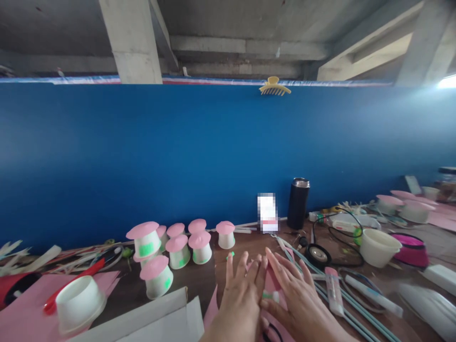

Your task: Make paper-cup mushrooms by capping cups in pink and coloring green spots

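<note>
My left hand lies flat with its fingers stretched out over pink paper. My right hand rests close beside it, also flat, its fingertips near those of my left hand. Between the two palms shows a small white and green thing, mostly covered. A scrap of green tape is at the left fingertips. To the left stand several white cups, one a white cup with a pink paper disc on top and green tape on its side.
A blue partition closes off the back, with a yellow hair claw on its top edge. At the back stands a black bottle. Cords, a glue tube and an uncovered cup lie right; a cardboard box is front left.
</note>
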